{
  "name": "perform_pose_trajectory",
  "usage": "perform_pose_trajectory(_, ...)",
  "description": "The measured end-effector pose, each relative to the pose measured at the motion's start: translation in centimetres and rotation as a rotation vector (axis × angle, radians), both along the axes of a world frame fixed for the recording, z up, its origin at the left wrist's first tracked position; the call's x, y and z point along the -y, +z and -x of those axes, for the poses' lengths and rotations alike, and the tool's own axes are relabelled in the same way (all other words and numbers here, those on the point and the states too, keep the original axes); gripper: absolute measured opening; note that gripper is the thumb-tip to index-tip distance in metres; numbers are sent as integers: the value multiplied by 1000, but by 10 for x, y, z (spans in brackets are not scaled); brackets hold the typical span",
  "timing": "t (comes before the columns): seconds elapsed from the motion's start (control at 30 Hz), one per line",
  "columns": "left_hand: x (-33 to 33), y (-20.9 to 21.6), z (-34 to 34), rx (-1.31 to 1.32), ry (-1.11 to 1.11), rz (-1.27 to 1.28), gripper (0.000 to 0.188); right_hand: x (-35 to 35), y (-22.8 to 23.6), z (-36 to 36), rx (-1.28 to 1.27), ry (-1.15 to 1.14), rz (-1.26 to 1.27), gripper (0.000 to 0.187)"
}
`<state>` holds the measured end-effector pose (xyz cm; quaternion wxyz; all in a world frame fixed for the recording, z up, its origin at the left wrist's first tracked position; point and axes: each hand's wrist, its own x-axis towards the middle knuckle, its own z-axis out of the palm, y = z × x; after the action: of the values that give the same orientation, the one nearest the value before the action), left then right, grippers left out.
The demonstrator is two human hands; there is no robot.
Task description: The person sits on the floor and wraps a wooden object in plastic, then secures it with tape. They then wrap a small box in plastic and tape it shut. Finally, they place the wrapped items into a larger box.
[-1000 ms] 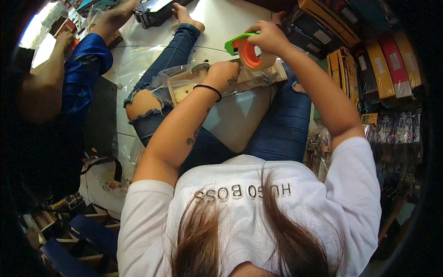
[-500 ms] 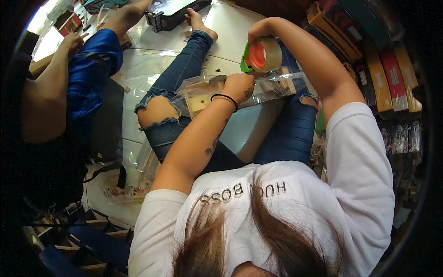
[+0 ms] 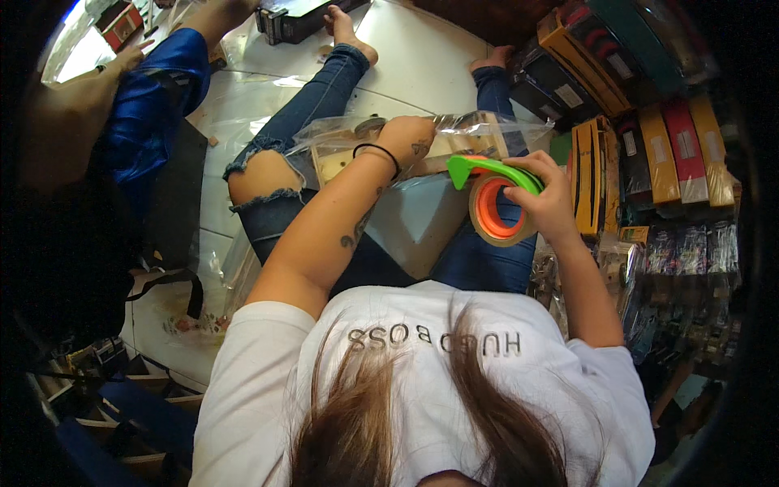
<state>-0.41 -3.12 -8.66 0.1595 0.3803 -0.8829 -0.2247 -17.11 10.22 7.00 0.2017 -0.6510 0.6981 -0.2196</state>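
Across my lap lies a light wooden box (image 3: 333,161) wrapped in loose clear plastic (image 3: 519,127). My left hand (image 3: 408,140) is closed on the plastic along the middle of the box; its fingertips are mostly hidden. A dark round object (image 3: 369,127) shows beside that hand, its kind unclear. My right hand (image 3: 545,197) grips a green tape dispenser (image 3: 519,175) with an orange core and a roll of clear tape. The dispenser is tilted over my right thigh, on the near side of the box. Beneath the box, a pale blue surface (image 3: 402,215) shows between my legs.
To the right stand stacked black, yellow and pink boxes (image 3: 688,154), some in plastic. Another person in blue shorts (image 3: 158,105) sits at the left, beside a dark panel (image 3: 177,199). A black case (image 3: 300,20) lies on the white tiled floor (image 3: 398,57) ahead.
My right hand has swung from the far side of the box to its near side, bringing the tape dispenser toward me and turning it. My left hand has shifted slightly left.
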Motion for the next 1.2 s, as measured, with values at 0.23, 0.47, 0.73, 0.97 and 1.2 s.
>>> perform_pose_trajectory(0.23,-6,5,1,24,28,-40,24,132,-40,35,-29,74,68,34)
perform_pose_trajectory(0.47,-1,0,1,35,-11,-44,24,208,-46,-9,-268,234,-329,43)
perform_pose_trajectory(0.73,-3,2,0,5,-2,-80,22,244,-28,-31,-252,253,-757,28)
perform_pose_trajectory(0.97,-3,2,0,3,-8,-103,24,244,-27,-31,-314,303,-812,30)
perform_pose_trajectory(1.2,0,-3,-3,-30,-56,-38,25,177,-40,-1,-421,295,-243,50)
